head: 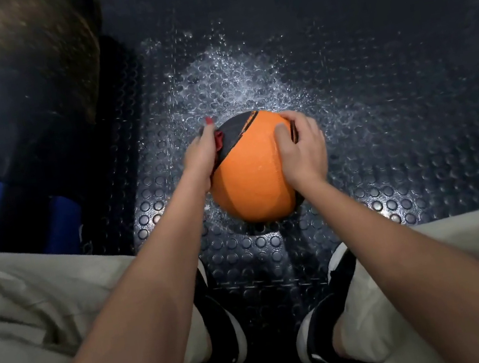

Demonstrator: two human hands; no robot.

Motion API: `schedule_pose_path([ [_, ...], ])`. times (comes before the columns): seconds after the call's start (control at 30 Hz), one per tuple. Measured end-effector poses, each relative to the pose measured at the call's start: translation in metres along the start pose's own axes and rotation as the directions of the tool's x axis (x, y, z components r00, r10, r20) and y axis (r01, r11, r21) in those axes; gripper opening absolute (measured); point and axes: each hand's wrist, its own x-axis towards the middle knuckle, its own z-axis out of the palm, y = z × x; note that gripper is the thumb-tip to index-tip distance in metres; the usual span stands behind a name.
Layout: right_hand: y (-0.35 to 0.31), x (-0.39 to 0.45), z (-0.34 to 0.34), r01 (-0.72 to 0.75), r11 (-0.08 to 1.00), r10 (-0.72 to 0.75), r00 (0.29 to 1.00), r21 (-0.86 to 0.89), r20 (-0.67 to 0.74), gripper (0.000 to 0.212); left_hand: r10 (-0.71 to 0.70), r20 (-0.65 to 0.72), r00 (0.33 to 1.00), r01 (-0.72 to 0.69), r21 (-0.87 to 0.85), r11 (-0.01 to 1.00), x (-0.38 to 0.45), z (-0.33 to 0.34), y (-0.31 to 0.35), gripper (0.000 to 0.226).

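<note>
Studded floor (380, 127); hands (201, 156) (302, 149) perhaps around ball (250, 179).

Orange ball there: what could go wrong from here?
The ball is held only from its sides, by the left hand and right hand; if either grip loosens it could roll off across the studded floor. The red cloth under the left hand might slip out. The floor's shiny patch may be wet, so the shoes could slide.
</note>
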Motion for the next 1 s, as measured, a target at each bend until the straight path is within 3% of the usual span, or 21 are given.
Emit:
schedule_pose_path([
  [0.1,0.000,-0.004,0.002,-0.052,0.999,0.052,0.996,0.010,-0.070,0.044,0.289,-0.048,0.956,-0.259,0.324,0.910,-0.019,0.016,0.025,0.046],
  [0.2,0.005,-0.004,-0.003,-0.100,0.994,0.104,0.992,0.044,-0.079,0.053,0.426,-0.006,0.905,-0.388,0.403,0.829,-0.026,0.024,0.028,0.044],
  [0.3,0.006,-0.002,-0.007,-0.103,0.993,0.105,0.994,0.063,-0.035,0.058,0.350,-0.053,0.935,-0.326,0.259,0.909,-0.017,0.017,0.010,0.050],
  [0.4,0.002,-0.005,-0.005,-0.071,0.997,0.072,0.997,0.036,-0.007,0.053,0.081,-0.039,0.996,-0.082,-0.013,0.997,-0.009,0.001,-0.004,0.056],
  [0.47,0.000,-0.009,-0.003,-0.037,0.999,0.037,0.999,0.011,-0.007,0.052,0.014,-0.015,1.000,-0.015,-0.086,0.996,-0.011,0.000,-0.006,0.052],
  [0.57,-0.001,-0.012,-0.002,-0.033,0.999,0.032,0.999,-0.005,-0.040,0.051,0.190,-0.075,0.979,-0.178,0.145,0.973,-0.021,0.011,0.011,0.049],
  [0.67,0.002,-0.011,-0.003,-0.083,0.996,0.084,0.994,0.020,-0.069,0.053,0.355,-0.011,0.935,-0.325,0.373,0.869,-0.032,0.023,0.029,0.058],
  [0.77,0.006,-0.005,-0.008,-0.131,0.988,0.135,0.990,0.076,-0.051,0.057,0.429,-0.033,0.903,-0.389,0.362,0.847,-0.026,0.022,0.020,0.050],
  [0.87,0.005,-0.004,-0.008,-0.137,0.987,0.140,0.990,0.087,-0.031,0.057,0.205,-0.037,0.978,-0.204,0.034,0.978,-0.019,0.008,-0.011,0.054],
  [0.93,0.003,-0.005,-0.006,-0.127,0.990,0.129,0.991,0.057,-0.029,0.054,0.015,0.049,0.999,-0.007,-0.160,0.987,-0.016,0.001,-0.033,0.064],
  [1.0,0.002,-0.008,-0.005,-0.104,0.994,0.105,0.994,0.024,-0.030,0.054,-0.079,0.054,0.995,0.090,-0.258,0.962,-0.014,0.000,-0.041,0.069],
])
